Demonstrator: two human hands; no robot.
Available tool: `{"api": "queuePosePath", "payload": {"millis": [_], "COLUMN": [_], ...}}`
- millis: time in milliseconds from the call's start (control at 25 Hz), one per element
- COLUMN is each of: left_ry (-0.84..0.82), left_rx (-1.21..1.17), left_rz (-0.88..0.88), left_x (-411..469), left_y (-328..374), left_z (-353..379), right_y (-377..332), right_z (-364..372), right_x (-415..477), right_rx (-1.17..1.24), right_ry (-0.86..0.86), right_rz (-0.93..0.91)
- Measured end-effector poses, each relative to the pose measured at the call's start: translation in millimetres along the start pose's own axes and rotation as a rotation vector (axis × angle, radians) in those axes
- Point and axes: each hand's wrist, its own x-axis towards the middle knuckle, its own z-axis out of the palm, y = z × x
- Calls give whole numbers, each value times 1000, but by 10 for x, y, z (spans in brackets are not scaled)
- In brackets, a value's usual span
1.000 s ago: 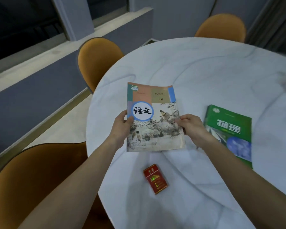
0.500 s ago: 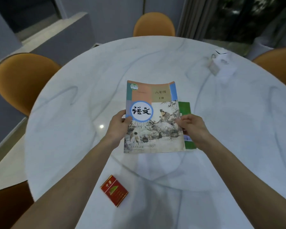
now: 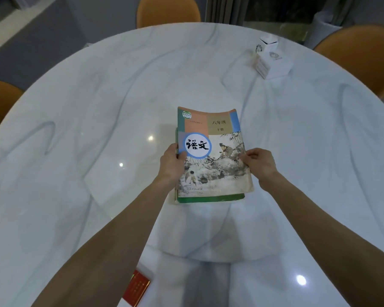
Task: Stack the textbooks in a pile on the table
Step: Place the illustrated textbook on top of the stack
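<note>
Gripping the 语文 textbook (image 3: 211, 151) by its side edges, left hand (image 3: 172, 165) and right hand (image 3: 258, 163) are closing on it, long axis toward 12 o'clock, over the green book (image 3: 211, 198) on the desk (image 3: 98, 129).

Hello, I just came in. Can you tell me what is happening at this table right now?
A person is stacking textbooks on a round white marble table. Both hands hold a Chinese-language textbook: the left hand grips its left edge, and the right hand pinches its right edge. It lies over a green textbook, of which only the near edge and a sliver on the left show. A red packet lies near the person, and small white boxes stand at the far right.
</note>
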Motion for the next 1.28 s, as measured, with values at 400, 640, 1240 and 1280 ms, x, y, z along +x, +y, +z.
{"api": "queuePosePath", "payload": {"millis": [400, 640, 1240, 1280], "left_ry": [107, 154, 181, 178], "left_rx": [304, 405, 414, 421], "left_rz": [73, 37, 9, 7], "left_x": [94, 95, 19, 16], "left_y": [-259, -366, -351, -344], "left_z": [174, 220, 258, 261], "right_y": [238, 326, 349, 348], "right_z": [205, 251, 208, 209], "right_x": [92, 111, 54, 58], "right_rx": [-222, -340, -495, -507], "right_ry": [65, 102, 60, 58], "right_rz": [-51, -154, -185, -178]}}
